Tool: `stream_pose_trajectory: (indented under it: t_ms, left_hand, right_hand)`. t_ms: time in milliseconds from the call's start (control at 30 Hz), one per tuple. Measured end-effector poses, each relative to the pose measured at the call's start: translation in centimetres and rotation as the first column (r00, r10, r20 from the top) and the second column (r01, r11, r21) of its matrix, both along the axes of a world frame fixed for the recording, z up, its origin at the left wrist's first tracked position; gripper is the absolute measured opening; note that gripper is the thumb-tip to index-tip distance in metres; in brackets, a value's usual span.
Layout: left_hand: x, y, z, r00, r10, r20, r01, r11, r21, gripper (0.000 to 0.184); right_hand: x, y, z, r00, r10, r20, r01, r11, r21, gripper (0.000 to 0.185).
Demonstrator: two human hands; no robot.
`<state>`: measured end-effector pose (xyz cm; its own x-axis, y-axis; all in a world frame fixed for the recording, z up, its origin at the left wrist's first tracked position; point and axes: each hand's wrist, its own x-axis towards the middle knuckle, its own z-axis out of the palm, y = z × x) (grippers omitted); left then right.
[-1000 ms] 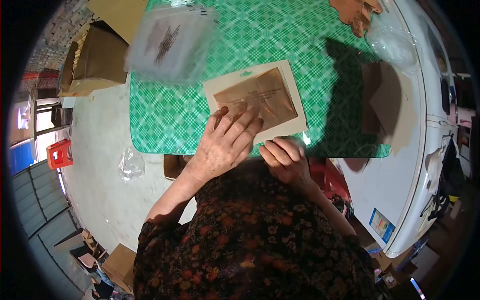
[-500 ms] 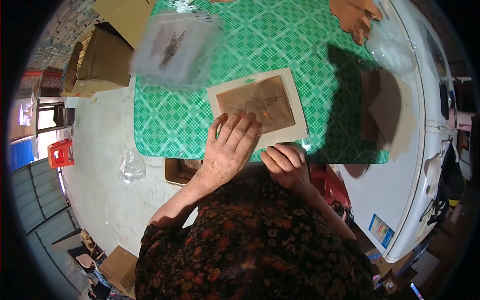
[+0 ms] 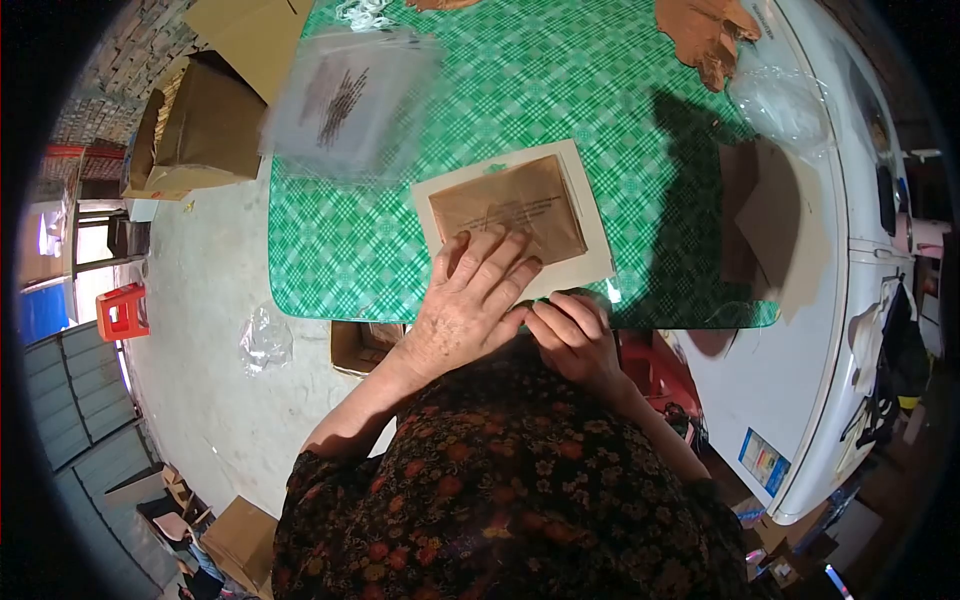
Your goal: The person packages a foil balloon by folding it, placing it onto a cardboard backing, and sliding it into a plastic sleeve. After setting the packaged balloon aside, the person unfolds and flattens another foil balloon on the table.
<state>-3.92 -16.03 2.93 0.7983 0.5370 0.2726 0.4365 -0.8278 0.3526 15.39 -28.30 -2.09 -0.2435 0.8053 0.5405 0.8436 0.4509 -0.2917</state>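
On the green surface (image 3: 350, 250): one brown packet (image 3: 510, 200) on pale card (image 3: 594, 240), near edge under your left hand (image 3: 465, 300), fingers loosely spread, not gripping. Your right hand (image 3: 575, 332): curled, just nearer you than the card; any hold indiscernible.

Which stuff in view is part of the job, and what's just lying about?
Part of the job:
brown packet, under the left hand
cream card beneath the packet
probably the stack of clear printed bags

Apparently just lying about:
red stool
crumpled clear plastic on the floor
open cardboard box, its role unclear
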Motion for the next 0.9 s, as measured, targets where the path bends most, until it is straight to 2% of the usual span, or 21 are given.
stream_pose_trajectory:
  t_ms: [167,567,767,900]
  left_hand:
    - [0.1,1.0,0.3,0.998,-0.067,-0.018,0.067,0.998,0.008,0.056]
    - [2.6,3.3,1.1,0.981,-0.185,-0.053,0.187,0.982,0.031,0.061]
    - [2.9,3.4,0.2,0.983,-0.182,-0.035,0.181,0.983,-0.021,0.057]
    - [3.2,3.7,0.3,0.984,-0.177,-0.023,0.177,0.984,0.033,0.061]
  right_hand:
    - [0.4,-0.8,-0.1,0.998,-0.059,0.024,0.059,0.998,0.031,0.033]
    - [0.9,-0.8,-0.3,0.996,-0.086,0.022,0.085,0.994,0.066,0.032]
    - [1.1,-0.7,-0.6,0.997,-0.079,0.004,0.079,0.995,0.066,0.028]
    - [1.2,-0.8,-1.1,0.997,-0.082,-0.008,0.083,0.994,0.071,0.025]
